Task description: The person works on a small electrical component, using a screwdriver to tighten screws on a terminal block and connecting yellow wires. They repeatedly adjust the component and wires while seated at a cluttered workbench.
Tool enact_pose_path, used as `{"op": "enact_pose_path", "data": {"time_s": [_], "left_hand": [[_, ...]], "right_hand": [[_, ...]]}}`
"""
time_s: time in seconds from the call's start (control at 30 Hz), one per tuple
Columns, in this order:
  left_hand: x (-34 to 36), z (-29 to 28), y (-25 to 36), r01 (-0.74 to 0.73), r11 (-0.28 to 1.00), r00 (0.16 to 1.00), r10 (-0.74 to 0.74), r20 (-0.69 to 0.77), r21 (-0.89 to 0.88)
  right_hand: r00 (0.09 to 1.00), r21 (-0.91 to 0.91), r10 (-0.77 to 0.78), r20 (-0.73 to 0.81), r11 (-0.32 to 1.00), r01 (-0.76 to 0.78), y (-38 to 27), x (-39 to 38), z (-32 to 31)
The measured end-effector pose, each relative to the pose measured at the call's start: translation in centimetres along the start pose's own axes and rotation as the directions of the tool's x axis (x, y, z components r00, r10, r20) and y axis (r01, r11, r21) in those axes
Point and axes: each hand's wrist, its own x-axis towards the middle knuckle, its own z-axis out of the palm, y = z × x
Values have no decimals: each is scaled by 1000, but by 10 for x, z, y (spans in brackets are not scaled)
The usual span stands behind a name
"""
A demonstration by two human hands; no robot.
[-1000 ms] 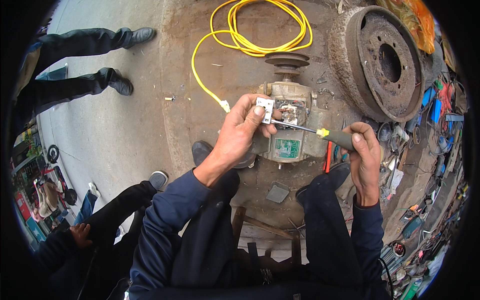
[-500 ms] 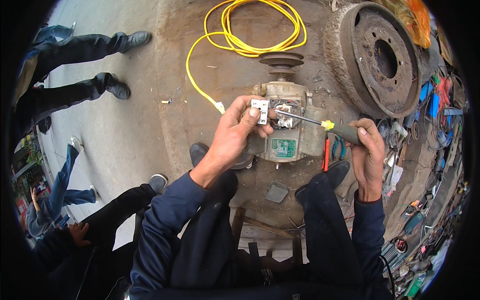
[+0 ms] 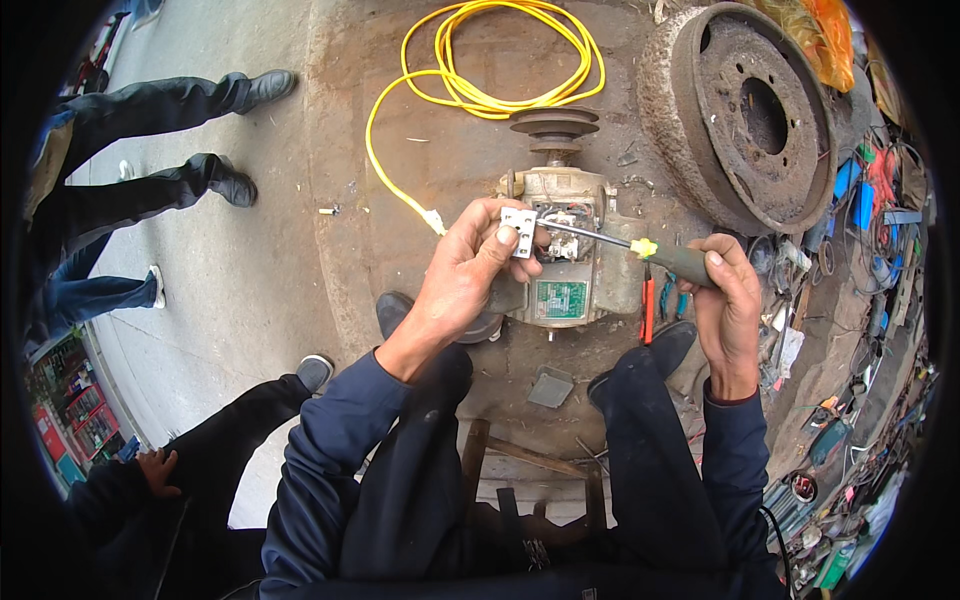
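Note:
My left hand (image 3: 452,275) pinches a small white terminal block (image 3: 519,224) with square holes between thumb and fingers. In my right hand (image 3: 730,315) is a screwdriver (image 3: 682,263) with a dark green handle and yellow collar. Its long metal shaft points left, and the tip meets the right edge of the block; whether it sits in a screw cannot be told. Both hands are over an electric motor (image 3: 622,265) on the ground. The motor's connection box (image 3: 568,243) is uncovered, showing wires and white parts. A grooved pulley (image 3: 555,127) sits on its far shaft.
A yellow cable (image 3: 447,60) lies coiled beyond the motor. To the right stands a large rusty wheel rim (image 3: 700,130), with piled scrap (image 3: 850,430) below it. Red-handled pliers (image 3: 648,308) lie beside my right shoe. Other people's legs (image 3: 150,185) are at the left.
The view has shifted slightly. Both hands keep their grips, and the screwdriver tip stays by the terminal block. In the left background, a person in blue jeans has moved.

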Motion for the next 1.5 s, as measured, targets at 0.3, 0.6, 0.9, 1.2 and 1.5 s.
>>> {"op": "enact_pose_path", "data": {"time_s": [0.3, 0.6, 0.9, 1.2, 1.5], "left_hand": [[1, -1, -4, -19, 999, 1000, 19, -1, 29], [-1, 4, 0, -41, 994, 999, 38, 28, 103], [0, 2, -3, -20, 999, 1000, 20, -11, 39], [-1, 1, 2, -23, 999, 1000, 22, 20, 43], [3, -6, 19, 8, 979, 999, -16, -39, -201]], "right_hand": [[997, -3, 71, -6, 997, -71, -4, 0, 6], [986, -31, 143, -83, 989, -146, -10, 5, 8], [972, -146, 213, -101, 963, -226, -11, 4, 14], [999, -126, -6, -40, 992, 1, -12, 1, 17], [983, 201, 50, -179, 980, -14, 4, 18, -65]]}}
